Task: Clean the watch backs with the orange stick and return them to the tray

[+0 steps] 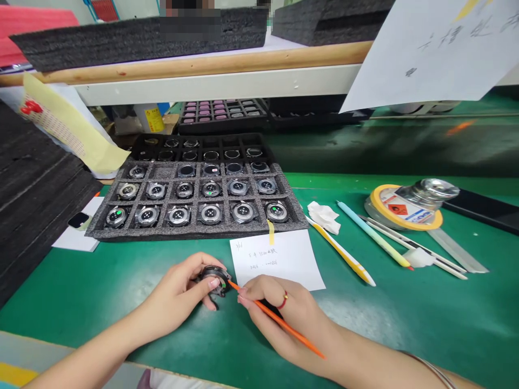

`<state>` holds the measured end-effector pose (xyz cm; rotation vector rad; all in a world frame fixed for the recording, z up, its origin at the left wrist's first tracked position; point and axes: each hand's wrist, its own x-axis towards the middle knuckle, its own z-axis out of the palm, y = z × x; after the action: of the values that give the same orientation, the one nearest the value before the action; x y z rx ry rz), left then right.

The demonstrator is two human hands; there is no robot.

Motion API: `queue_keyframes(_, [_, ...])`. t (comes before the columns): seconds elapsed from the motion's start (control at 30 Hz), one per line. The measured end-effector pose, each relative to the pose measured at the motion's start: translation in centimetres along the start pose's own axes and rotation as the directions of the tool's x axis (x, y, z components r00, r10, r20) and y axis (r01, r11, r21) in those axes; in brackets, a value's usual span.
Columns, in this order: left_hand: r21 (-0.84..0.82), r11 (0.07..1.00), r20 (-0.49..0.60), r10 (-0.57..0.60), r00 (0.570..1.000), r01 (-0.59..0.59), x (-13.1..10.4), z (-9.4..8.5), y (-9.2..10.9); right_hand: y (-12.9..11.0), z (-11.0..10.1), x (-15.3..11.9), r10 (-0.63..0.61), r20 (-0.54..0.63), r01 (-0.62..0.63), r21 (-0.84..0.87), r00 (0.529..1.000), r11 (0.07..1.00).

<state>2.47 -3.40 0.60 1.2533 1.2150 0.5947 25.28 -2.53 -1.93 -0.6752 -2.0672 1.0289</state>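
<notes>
Smooth, faintly glossy green covers the surface, and above its far side runs a wooden-edged shelf carrying coarse, dark foam blocks.

Near the front of the surface, a round, dark watch case with a green spot on it is raised in the left hand, whose thumb and fingers are closed around it. Thumb and forefinger of the right hand are pinched together on a slim orange stick, tapered at its ends, one tip at the case's edge; how firmly it presses, I cannot tell.

Just beyond the hands lies a speckled grey foam tray divided into square compartments. Its front and middle rows each hold six round watch bodies, some marked with green dots, and its back row holds five more. Behind it, a black tray contains dark discs and rings, and a farther tray has pink and greyish pieces in its cells.

A handwritten white paper lies against the foam tray's near right corner. To the right are crumpled tissue, a white-and-yellow plastic handle, a pastel pen and a metal-topped bottle beside a yellow-edged tape roll.
</notes>
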Motion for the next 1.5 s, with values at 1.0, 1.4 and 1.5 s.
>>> queue_keyframes(1.0, [-0.088, 0.996, -0.091, 0.013, 0.996, -0.021, 0.6, 0.1, -0.4, -0.3, 0.8, 1.0, 0.338, 0.064, -0.344, 0.171, 0.939, 0.923])
queue_keyframes(1.4, [-0.376, 0.926, -0.178, -0.12, 0.977, 0.045, 0.1, -0.7, 0.0, -0.7, -8.7, -0.4, 0.643, -0.222, -0.561, -0.732, 0.733, 0.387])
queue_keyframes(1.5, [-0.374, 0.927, -0.212, -0.077, 0.974, -0.008, 0.1, -0.4, 0.4, 0.3, -9.8, -1.1, 0.681, -0.261, -0.555, -0.791, 0.684, 0.255])
